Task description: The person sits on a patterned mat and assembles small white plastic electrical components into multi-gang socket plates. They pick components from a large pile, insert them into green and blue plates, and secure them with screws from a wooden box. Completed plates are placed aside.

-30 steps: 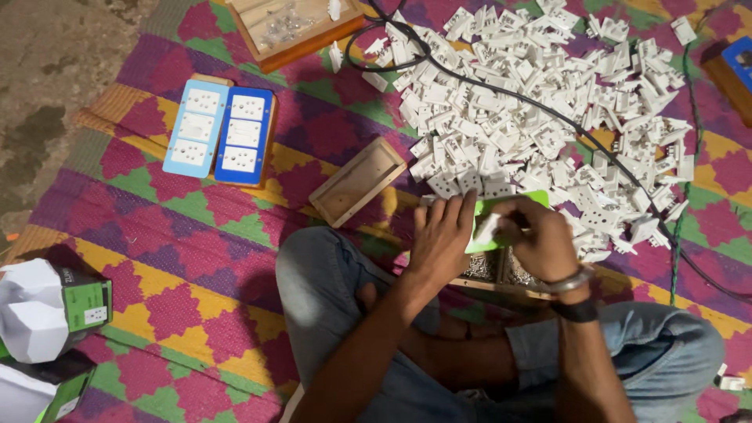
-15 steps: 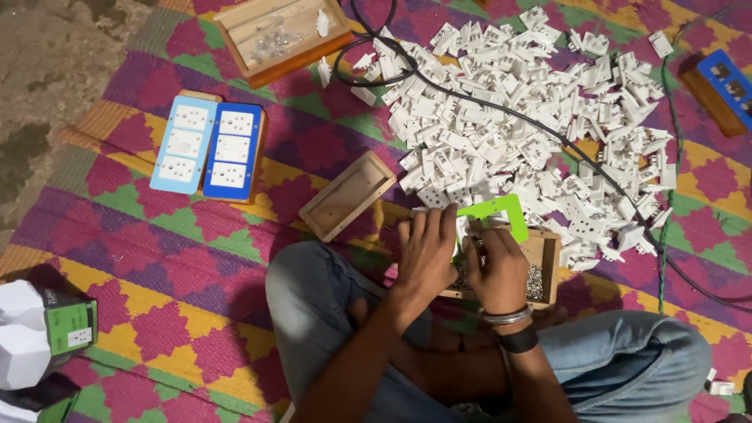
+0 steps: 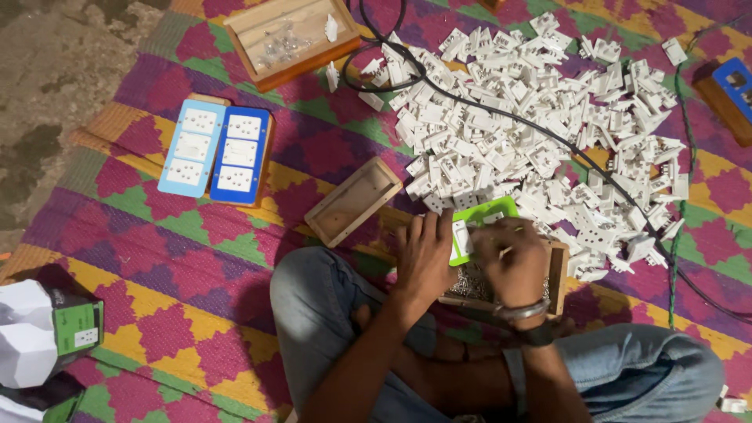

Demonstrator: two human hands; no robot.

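Green plate [image 3: 492, 213] over screw-filled wooden box [image 3: 558, 270], under both hands [image 3: 427, 254] [image 3: 513, 262].

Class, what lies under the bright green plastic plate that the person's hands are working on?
Under the bright green plastic plate sits an open wooden box holding small metal parts. The left hand and right hand cover the rest.

Your green plate [image 3: 492, 211] lies flat, tilted a little, on the wooden tray [image 3: 558, 270] at your knees. A white socket piece [image 3: 462, 237] sits in it, partly hidden.

Green plate [image 3: 479, 223] half hidden beneath both hands.
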